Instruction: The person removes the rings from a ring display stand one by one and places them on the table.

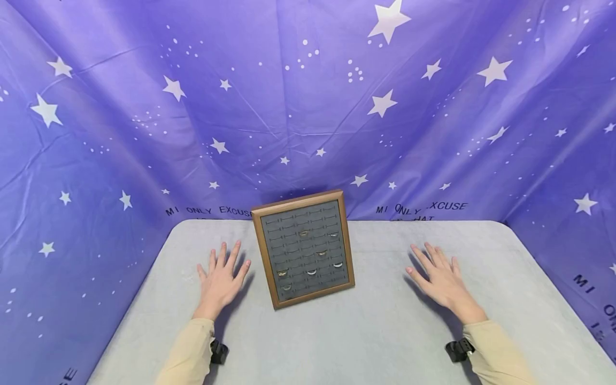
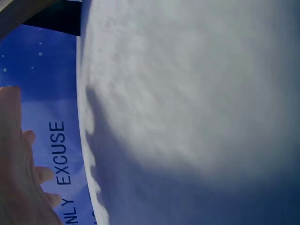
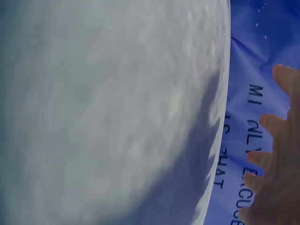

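Note:
A wooden-framed ring display board (image 1: 308, 248) with a dark grey slotted face stands tilted on the table. Several gold and silver rings sit in its slots, among them a gold ring (image 1: 322, 253) near the middle and a silver ring (image 1: 338, 264) at the right. To the board's left is my left hand (image 1: 222, 282), palm down with fingers spread, its thumb toward the frame. My right hand (image 1: 440, 278) is spread likewise, farther off on the board's right. Neither hand holds anything. Both wrist views show fingers above the table, with the hands' shadows on its surface.
The pale grey table (image 1: 385, 331) has rounded far corners. A purple cloth (image 1: 289, 107) with white stars and printed words hangs behind it and along both sides. Black wrist cameras (image 1: 218, 352) are strapped at both beige sleeves.

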`<state>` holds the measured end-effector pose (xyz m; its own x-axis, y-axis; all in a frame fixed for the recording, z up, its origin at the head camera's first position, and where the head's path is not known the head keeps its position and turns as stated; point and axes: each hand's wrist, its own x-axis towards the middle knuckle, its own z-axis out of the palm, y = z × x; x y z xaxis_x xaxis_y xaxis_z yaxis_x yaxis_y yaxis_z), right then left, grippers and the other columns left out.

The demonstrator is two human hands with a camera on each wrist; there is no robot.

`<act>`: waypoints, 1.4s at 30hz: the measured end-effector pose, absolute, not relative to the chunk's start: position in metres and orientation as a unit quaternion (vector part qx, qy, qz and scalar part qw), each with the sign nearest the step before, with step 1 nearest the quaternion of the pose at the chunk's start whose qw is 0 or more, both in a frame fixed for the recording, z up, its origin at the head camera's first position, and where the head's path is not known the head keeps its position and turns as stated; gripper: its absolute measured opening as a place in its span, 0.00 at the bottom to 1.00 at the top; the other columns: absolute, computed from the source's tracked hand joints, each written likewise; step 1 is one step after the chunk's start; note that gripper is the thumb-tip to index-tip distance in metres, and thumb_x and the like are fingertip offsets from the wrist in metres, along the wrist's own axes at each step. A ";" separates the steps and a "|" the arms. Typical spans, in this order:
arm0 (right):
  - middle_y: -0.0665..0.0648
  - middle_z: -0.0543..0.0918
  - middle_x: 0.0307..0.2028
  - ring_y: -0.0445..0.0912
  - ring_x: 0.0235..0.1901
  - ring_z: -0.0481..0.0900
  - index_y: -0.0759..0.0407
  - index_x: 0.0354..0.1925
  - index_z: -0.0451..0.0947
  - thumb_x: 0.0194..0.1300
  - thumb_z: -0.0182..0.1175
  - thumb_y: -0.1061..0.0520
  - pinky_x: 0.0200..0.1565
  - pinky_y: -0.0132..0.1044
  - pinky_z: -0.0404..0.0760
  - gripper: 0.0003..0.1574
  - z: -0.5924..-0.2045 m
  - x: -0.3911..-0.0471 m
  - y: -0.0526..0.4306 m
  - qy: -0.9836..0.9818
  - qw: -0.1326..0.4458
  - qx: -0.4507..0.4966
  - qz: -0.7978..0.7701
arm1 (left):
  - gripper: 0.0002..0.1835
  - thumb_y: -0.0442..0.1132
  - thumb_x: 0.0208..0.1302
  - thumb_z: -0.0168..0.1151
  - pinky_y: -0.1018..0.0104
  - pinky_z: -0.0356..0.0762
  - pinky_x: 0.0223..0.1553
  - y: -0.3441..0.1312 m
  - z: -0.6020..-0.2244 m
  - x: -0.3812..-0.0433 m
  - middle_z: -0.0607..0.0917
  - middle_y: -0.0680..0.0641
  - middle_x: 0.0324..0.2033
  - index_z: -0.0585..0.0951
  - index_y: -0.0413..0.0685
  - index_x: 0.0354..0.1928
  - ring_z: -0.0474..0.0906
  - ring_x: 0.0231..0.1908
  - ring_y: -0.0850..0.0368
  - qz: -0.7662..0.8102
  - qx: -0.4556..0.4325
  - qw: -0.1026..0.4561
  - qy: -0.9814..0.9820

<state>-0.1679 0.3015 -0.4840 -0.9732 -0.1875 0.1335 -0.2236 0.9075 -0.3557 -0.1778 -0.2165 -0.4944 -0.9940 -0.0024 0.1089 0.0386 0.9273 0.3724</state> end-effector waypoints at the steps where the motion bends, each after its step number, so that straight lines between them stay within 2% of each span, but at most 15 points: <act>1: 0.73 0.52 0.70 0.71 0.68 0.45 0.56 0.74 0.55 0.72 0.47 0.36 0.61 0.73 0.35 0.42 -0.484 -0.168 0.299 -0.975 0.049 0.110 0.189 | 0.38 0.67 0.71 0.35 0.25 0.28 0.60 -0.215 -0.494 -0.179 0.49 0.37 0.73 0.52 0.58 0.76 0.39 0.70 0.30 -0.197 -0.011 0.057 -0.979; 5: 0.74 0.54 0.69 0.71 0.68 0.47 0.56 0.73 0.55 0.72 0.47 0.38 0.62 0.72 0.38 0.41 -0.484 -0.169 0.290 -0.970 0.050 0.128 0.199 | 0.36 0.65 0.72 0.35 0.25 0.30 0.60 -0.208 -0.489 -0.182 0.50 0.38 0.73 0.51 0.59 0.76 0.40 0.70 0.31 -0.232 -0.025 0.070 -0.970; 12: 0.74 0.56 0.68 0.70 0.67 0.50 0.57 0.73 0.57 0.73 0.49 0.41 0.62 0.71 0.41 0.38 -0.480 -0.164 0.273 -0.963 0.056 0.156 0.213 | 0.33 0.59 0.74 0.41 0.26 0.34 0.62 -0.194 -0.472 -0.181 0.45 0.42 0.75 0.50 0.61 0.76 0.42 0.71 0.35 -0.313 -0.067 0.095 -0.943; 17: 0.72 0.58 0.68 0.68 0.67 0.52 0.55 0.73 0.57 0.73 0.49 0.41 0.63 0.70 0.43 0.37 -0.478 -0.158 0.262 -0.959 0.057 0.168 0.221 | 0.31 0.50 0.76 0.43 0.28 0.32 0.63 -0.185 -0.453 -0.182 0.43 0.43 0.75 0.49 0.60 0.77 0.44 0.71 0.35 -0.376 -0.106 0.120 -0.913; 20: 0.72 0.59 0.68 0.67 0.67 0.53 0.55 0.73 0.57 0.73 0.48 0.41 0.64 0.69 0.43 0.37 -0.477 -0.156 0.256 -0.958 0.058 0.175 0.220 | 0.32 0.45 0.76 0.45 0.29 0.35 0.64 -0.182 -0.441 -0.184 0.43 0.44 0.75 0.49 0.59 0.77 0.43 0.71 0.38 -0.414 -0.124 0.140 -0.891; 24: 0.72 0.59 0.67 0.66 0.67 0.55 0.53 0.74 0.56 0.73 0.49 0.42 0.64 0.69 0.43 0.37 -0.474 -0.151 0.251 -0.957 0.065 0.180 0.219 | 0.33 0.45 0.75 0.46 0.33 0.41 0.65 -0.178 -0.427 -0.186 0.43 0.46 0.75 0.48 0.59 0.77 0.41 0.72 0.42 -0.427 -0.140 0.157 -0.879; 30: 0.71 0.60 0.67 0.65 0.66 0.57 0.53 0.74 0.55 0.73 0.49 0.43 0.64 0.69 0.42 0.37 -0.471 -0.146 0.243 -0.952 0.080 0.190 0.229 | 0.34 0.47 0.75 0.47 0.39 0.43 0.68 -0.172 -0.415 -0.189 0.46 0.49 0.75 0.46 0.61 0.77 0.42 0.72 0.46 -0.428 -0.162 0.172 -0.872; 33: 0.71 0.60 0.67 0.64 0.66 0.57 0.53 0.74 0.55 0.73 0.49 0.43 0.64 0.68 0.41 0.37 -0.471 -0.144 0.241 -0.951 0.081 0.193 0.229 | 0.35 0.45 0.75 0.49 0.41 0.49 0.67 -0.169 -0.416 -0.190 0.49 0.49 0.74 0.45 0.66 0.76 0.50 0.71 0.45 -0.457 -0.159 0.163 -0.860; 37: 0.71 0.60 0.67 0.64 0.67 0.57 0.53 0.74 0.55 0.73 0.50 0.44 0.65 0.68 0.40 0.37 -0.471 -0.142 0.239 -0.949 0.081 0.196 0.231 | 0.40 0.39 0.72 0.54 0.46 0.62 0.63 -0.165 -0.421 -0.189 0.53 0.45 0.73 0.45 0.69 0.76 0.61 0.66 0.42 -0.528 -0.153 0.132 -0.825; 39: 0.71 0.61 0.66 0.63 0.66 0.58 0.53 0.74 0.55 0.73 0.50 0.44 0.65 0.68 0.40 0.37 -0.471 -0.140 0.238 -0.948 0.083 0.199 0.233 | 0.42 0.35 0.70 0.56 0.49 0.68 0.60 -0.162 -0.422 -0.188 0.58 0.40 0.71 0.44 0.67 0.76 0.65 0.64 0.40 -0.568 -0.150 0.113 -0.801; 42: 0.70 0.63 0.66 0.63 0.66 0.59 0.52 0.74 0.55 0.73 0.51 0.44 0.65 0.67 0.40 0.37 -0.470 -0.139 0.235 -0.947 0.084 0.203 0.233 | 0.44 0.31 0.69 0.57 0.57 0.75 0.54 -0.157 -0.417 -0.182 0.60 0.37 0.69 0.43 0.62 0.77 0.72 0.57 0.40 -0.599 -0.138 0.091 -0.783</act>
